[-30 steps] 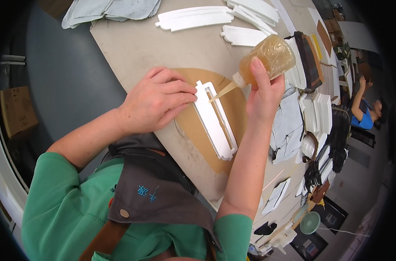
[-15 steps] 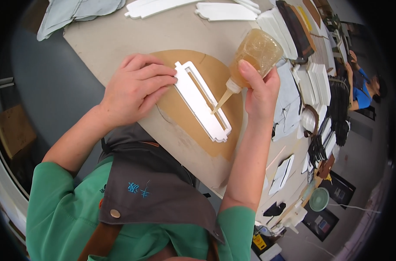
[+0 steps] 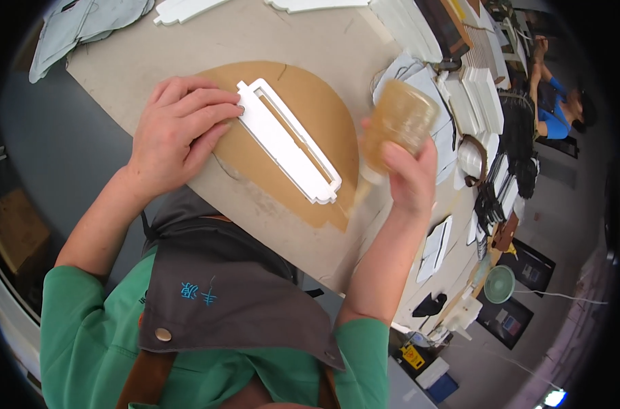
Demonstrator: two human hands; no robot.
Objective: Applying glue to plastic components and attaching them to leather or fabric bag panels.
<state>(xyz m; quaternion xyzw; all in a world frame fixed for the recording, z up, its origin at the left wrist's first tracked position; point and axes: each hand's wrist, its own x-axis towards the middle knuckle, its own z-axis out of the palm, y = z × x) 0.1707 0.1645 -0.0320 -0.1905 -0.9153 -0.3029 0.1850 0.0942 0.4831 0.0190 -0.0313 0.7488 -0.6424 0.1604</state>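
Note:
A white slotted strip (image 3: 280,144) lies slantwise on a rounded brown sheet (image 3: 306,85) on the table. My left hand (image 3: 173,129) presses its fingertips against the strip's upper left end, fingers close together and curled. A squeeze bottle (image 3: 404,119), clear and holding amber liquid, is in my right hand (image 3: 412,174), with thumb and fingers wrapped round it. The bottle is tipped with its nozzle pointing down, off the strip's lower right side. Motion blurs the bottle and nozzle, so I cannot tell whether the tip touches the sheet.
More white strips (image 3: 194,9) lie at the table's far edge. Grey sheets (image 3: 95,24) are piled at the far left corner. Stacked white pieces (image 3: 470,102) and dark straps (image 3: 518,136) line the right side. Another person (image 3: 558,112) is at the far right.
The bottle's nozzle has come off the strip's slot and swung to the lower right. My left hand stays at the strip's end. The whole view has shifted a little.

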